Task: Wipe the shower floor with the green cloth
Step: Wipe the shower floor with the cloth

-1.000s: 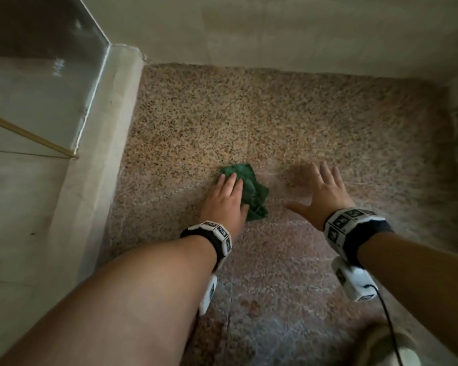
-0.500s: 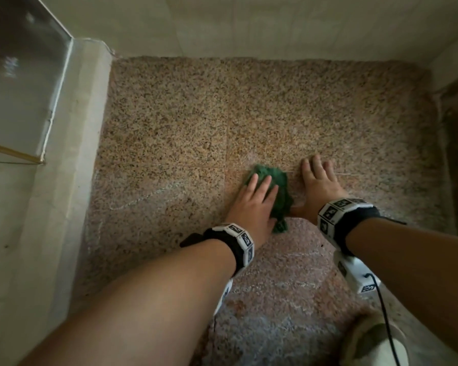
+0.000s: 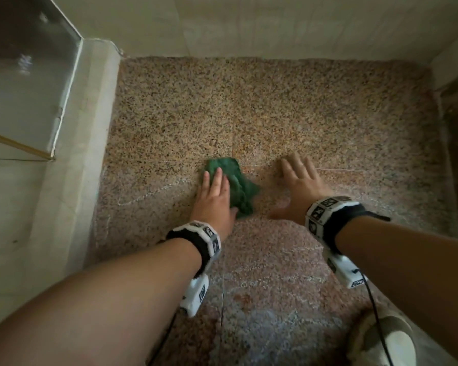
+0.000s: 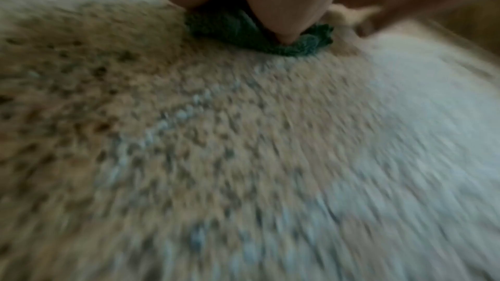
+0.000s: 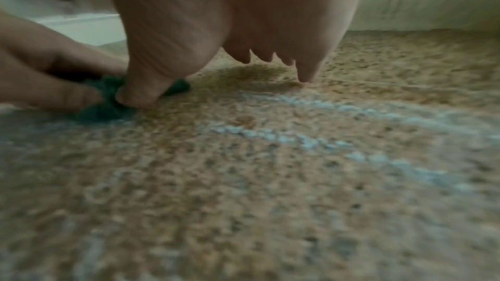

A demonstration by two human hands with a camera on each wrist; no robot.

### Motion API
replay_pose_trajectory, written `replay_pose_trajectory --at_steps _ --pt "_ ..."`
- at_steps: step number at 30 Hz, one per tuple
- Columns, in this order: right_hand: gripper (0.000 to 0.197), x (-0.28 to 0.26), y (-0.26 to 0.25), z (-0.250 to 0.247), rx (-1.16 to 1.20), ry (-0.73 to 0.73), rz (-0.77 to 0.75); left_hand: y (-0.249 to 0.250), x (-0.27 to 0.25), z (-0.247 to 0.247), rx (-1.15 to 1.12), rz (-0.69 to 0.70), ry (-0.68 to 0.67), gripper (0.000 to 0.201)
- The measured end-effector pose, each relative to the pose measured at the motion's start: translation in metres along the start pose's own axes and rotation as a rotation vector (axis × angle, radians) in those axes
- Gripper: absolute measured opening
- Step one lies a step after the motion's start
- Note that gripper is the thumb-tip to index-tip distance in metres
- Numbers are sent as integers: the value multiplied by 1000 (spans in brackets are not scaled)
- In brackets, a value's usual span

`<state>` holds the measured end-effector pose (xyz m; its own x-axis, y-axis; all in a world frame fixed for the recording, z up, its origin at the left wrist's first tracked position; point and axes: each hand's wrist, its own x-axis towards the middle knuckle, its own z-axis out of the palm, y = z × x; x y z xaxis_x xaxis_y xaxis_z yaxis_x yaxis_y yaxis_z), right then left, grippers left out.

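Observation:
A crumpled green cloth [image 3: 239,184] lies on the speckled granite shower floor [image 3: 275,109] near its middle. My left hand [image 3: 214,199] lies flat on the cloth's left part, straight fingers pressing it down; the left wrist view shows the cloth [image 4: 232,36] bunched under the fingers [image 4: 276,3]. My right hand [image 3: 300,186] rests on the bare floor just right of the cloth with fingers spread and holds nothing. From the right wrist, its thumb sits next to the cloth [image 5: 105,110].
A pale raised curb [image 3: 77,154] and a glass panel [image 3: 24,75] bound the floor on the left. Tiled walls [image 3: 249,22] close the back and right. A light slipper [image 3: 381,339] stands at the bottom right. Whitish streaks [image 3: 148,192] mark the floor.
My left hand slid the cloth right until it met the right hand, then back left, opening a gap again. The right hand stayed on the floor.

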<state>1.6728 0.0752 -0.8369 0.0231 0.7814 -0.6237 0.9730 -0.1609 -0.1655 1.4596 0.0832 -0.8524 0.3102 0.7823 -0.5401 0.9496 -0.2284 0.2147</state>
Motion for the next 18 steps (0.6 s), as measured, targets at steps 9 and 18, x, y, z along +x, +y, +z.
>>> replay_pose_trajectory --at_steps 9,18 --pt "92 21 -13 -2 60 7 17 42 -36 38 95 268 -196 80" --pt "126 18 -8 3 -28 -85 32 -44 -17 5 44 -88 -2 81"
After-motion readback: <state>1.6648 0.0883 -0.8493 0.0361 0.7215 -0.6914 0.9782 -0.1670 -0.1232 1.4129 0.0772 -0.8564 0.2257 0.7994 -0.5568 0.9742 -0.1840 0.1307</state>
